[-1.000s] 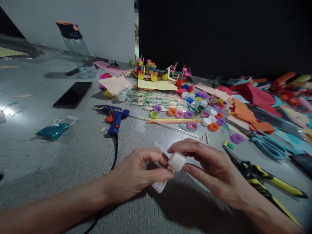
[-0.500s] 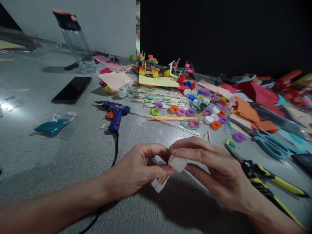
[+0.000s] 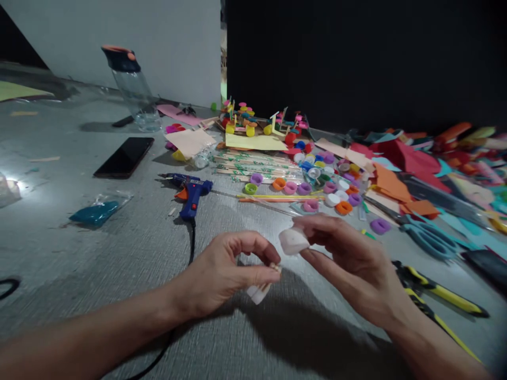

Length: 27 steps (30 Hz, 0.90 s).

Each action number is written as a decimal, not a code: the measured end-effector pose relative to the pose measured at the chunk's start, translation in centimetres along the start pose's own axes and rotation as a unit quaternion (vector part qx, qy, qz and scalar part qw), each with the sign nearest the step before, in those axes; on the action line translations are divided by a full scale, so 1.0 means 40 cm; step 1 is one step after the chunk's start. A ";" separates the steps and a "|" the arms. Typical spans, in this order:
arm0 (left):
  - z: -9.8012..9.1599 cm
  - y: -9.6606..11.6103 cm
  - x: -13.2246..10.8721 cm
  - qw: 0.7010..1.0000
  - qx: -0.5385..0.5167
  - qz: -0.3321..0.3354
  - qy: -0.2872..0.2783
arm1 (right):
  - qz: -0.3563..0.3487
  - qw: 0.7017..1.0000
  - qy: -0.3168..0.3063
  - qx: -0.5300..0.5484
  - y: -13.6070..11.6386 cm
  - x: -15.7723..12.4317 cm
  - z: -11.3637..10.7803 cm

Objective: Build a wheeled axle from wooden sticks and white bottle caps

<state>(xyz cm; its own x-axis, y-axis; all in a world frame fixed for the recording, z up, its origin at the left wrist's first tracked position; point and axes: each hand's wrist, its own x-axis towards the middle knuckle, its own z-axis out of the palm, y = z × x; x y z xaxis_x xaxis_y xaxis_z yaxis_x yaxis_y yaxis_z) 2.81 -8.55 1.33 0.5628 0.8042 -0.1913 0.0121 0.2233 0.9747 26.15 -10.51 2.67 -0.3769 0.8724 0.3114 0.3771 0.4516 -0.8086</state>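
Observation:
My left hand (image 3: 233,272) is closed, with thumb and fingers pinching a small bundle of wooden sticks (image 3: 273,268). A white cap (image 3: 258,294) is at the lower end of those sticks, below my thumb. Just up and to the right, my right hand (image 3: 348,258) holds a white bottle cap (image 3: 293,240) between thumb and fingers. This cap is apart from the sticks, and a small gap shows between the two hands. My left palm hides part of the sticks.
Left of my hands lies a blue glue gun (image 3: 192,192) with its black cord (image 3: 193,240). Coloured bottle caps (image 3: 311,205) and bundled skewers (image 3: 257,164) lie ahead. Yellow-black pliers (image 3: 443,295) and teal scissors (image 3: 430,237) are on the right; a phone (image 3: 124,157) and water bottle (image 3: 132,92) stay left.
My right hand has moved up and away from my left, and the white bottle cap it holds has separated from the sticks. My left hand keeps its grip. The view has shifted slightly.

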 end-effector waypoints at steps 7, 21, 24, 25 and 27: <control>-0.008 0.008 0.009 0.996 0.073 -0.017 -0.039 | 0.007 0.987 -0.019 -0.157 0.044 0.027 0.009; -0.021 0.017 0.013 0.994 -0.051 0.065 0.074 | -0.031 0.979 0.007 -0.201 0.092 0.032 0.010; -0.022 0.034 0.011 0.975 -0.176 0.078 0.112 | -0.051 0.985 0.015 -0.167 0.047 0.028 0.008; -0.020 0.038 0.009 0.969 -0.204 0.079 0.118 | -0.058 0.988 0.009 -0.145 0.032 0.026 0.013; -0.014 0.042 0.004 0.962 -0.231 0.085 0.115 | -0.064 0.993 -0.010 -0.095 0.005 0.023 0.030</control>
<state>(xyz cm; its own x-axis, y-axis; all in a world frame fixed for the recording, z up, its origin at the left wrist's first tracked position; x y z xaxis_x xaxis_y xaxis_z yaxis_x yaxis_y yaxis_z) 2.46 -7.72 2.86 0.3253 0.9396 -0.1063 -0.4622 0.2561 0.8490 24.87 -9.84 2.19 -0.4476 0.8027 0.3941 0.4770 0.5870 -0.6541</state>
